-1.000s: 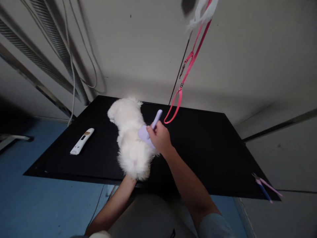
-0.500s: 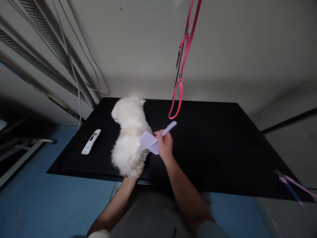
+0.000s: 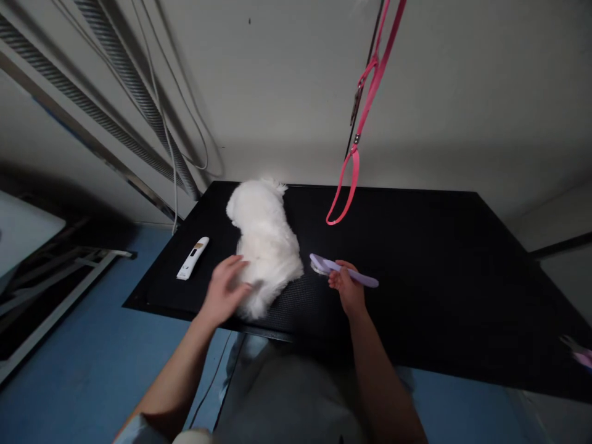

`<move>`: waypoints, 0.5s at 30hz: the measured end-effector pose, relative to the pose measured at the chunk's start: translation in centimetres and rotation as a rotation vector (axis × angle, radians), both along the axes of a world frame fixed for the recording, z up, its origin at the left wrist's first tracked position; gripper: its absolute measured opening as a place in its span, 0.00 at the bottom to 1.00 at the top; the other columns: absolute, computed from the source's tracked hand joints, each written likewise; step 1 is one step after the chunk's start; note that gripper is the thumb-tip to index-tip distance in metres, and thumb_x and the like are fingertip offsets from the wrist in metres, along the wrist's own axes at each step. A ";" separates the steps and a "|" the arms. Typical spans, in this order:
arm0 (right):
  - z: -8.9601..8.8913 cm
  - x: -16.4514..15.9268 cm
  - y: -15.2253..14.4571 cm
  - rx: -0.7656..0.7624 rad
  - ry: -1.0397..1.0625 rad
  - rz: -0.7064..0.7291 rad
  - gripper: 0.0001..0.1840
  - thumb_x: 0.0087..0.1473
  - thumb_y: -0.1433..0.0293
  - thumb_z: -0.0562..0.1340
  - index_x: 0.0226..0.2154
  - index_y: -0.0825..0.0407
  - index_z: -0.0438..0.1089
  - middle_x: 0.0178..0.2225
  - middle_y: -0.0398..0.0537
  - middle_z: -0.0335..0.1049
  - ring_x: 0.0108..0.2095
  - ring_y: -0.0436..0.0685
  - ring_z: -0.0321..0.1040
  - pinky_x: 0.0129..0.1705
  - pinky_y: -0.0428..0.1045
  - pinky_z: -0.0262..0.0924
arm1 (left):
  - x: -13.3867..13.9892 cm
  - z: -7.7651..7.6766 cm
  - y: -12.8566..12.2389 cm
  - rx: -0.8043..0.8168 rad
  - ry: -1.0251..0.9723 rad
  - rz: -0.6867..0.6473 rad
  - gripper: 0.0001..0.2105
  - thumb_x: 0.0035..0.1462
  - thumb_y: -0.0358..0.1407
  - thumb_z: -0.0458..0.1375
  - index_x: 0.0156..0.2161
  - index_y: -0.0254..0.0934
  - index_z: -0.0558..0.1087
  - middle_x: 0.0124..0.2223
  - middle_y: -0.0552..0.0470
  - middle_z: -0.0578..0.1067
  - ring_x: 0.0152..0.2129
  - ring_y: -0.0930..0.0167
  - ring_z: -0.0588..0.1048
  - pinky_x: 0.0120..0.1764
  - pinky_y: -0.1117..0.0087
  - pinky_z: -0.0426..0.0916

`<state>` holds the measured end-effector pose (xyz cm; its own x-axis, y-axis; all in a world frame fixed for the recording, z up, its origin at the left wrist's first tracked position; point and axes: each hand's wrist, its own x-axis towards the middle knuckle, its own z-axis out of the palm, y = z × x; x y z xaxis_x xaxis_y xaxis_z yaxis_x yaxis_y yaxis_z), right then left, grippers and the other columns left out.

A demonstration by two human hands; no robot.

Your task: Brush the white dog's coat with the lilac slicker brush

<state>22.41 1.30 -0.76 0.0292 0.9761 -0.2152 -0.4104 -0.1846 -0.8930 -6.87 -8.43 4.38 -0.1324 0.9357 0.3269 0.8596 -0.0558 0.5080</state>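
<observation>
A fluffy white dog (image 3: pixel 268 237) is on the black grooming table (image 3: pixel 416 259), its rear end toward me and its head hidden at the far side. My left hand (image 3: pixel 225 290) lies against the left of its hindquarters, fingers apart and holding nothing. Clear of the dog on the right, my right hand (image 3: pixel 350 290) grips a lilac slicker brush (image 3: pixel 363 279) by the handle. The brush's bristles face down and left, toward the dog's coat.
White hair clippers (image 3: pixel 193 258) lie left of the dog. A pink grooming loop (image 3: pixel 354 166) hangs over the table. Nail clippers (image 3: pixel 580 354) lie at the right edge. Ribbed hoses (image 3: pixel 139 98) run along the wall, and a metal frame (image 3: pixel 60 311) stands at left.
My left hand has come out from under the dog's rear and up to its left side. My right hand has drawn the brush away to the right and turned it. The view has shifted.
</observation>
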 end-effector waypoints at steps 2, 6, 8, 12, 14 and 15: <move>-0.6 0.2 -1.9 0.017 -0.045 0.141 0.20 0.44 0.64 0.65 0.42 0.51 0.67 0.30 0.46 0.74 0.23 0.50 0.67 0.23 0.45 0.58 | 3.1 -0.3 0.6 -0.122 0.305 -0.189 0.31 0.47 0.50 0.63 0.55 0.39 0.69 0.63 0.38 0.60 0.62 0.50 0.53 0.59 0.49 0.51; -0.8 0.6 -4.5 0.093 -0.037 0.334 0.20 0.41 0.69 0.65 0.40 0.51 0.68 0.35 0.49 0.76 0.23 0.50 0.68 0.22 0.45 0.57 | 8.9 -1.4 1.9 -0.212 0.630 -0.066 0.18 0.54 0.35 0.58 0.50 0.30 0.73 0.65 0.30 0.54 0.62 0.46 0.51 0.58 0.42 0.46; -0.4 1.0 -5.3 0.077 -0.009 0.412 0.15 0.44 0.65 0.63 0.38 0.51 0.69 0.34 0.49 0.76 0.22 0.50 0.67 0.21 0.45 0.57 | 9.6 -1.7 2.4 -0.214 0.670 -0.082 0.13 0.57 0.29 0.52 0.44 0.28 0.76 0.65 0.30 0.55 0.62 0.46 0.52 0.58 0.43 0.47; 0.4 1.1 -6.4 0.051 -0.131 0.465 0.09 0.50 0.62 0.60 0.30 0.51 0.67 0.26 0.43 0.72 0.15 0.45 0.57 0.17 0.42 0.49 | 6.4 -1.9 2.9 -0.157 0.398 -0.202 0.13 0.50 0.31 0.57 0.42 0.31 0.77 0.61 0.35 0.64 0.61 0.49 0.56 0.60 0.48 0.51; 0.7 0.0 -6.3 0.079 -0.202 0.512 0.07 0.49 0.64 0.61 0.28 0.51 0.66 0.23 0.41 0.69 0.15 0.45 0.55 0.17 0.42 0.48 | 3.9 -2.3 2.8 -0.109 0.053 -0.151 0.16 0.48 0.33 0.58 0.43 0.32 0.76 0.55 0.38 0.71 0.57 0.53 0.63 0.59 0.54 0.55; 0.7 -1.0 -6.1 0.094 -0.219 0.528 0.06 0.49 0.65 0.61 0.28 0.51 0.66 0.22 0.40 0.67 0.16 0.46 0.56 0.18 0.42 0.51 | 2.7 -2.7 2.7 -0.077 -0.174 -0.055 0.14 0.48 0.33 0.57 0.42 0.33 0.76 0.51 0.39 0.74 0.55 0.55 0.65 0.59 0.55 0.56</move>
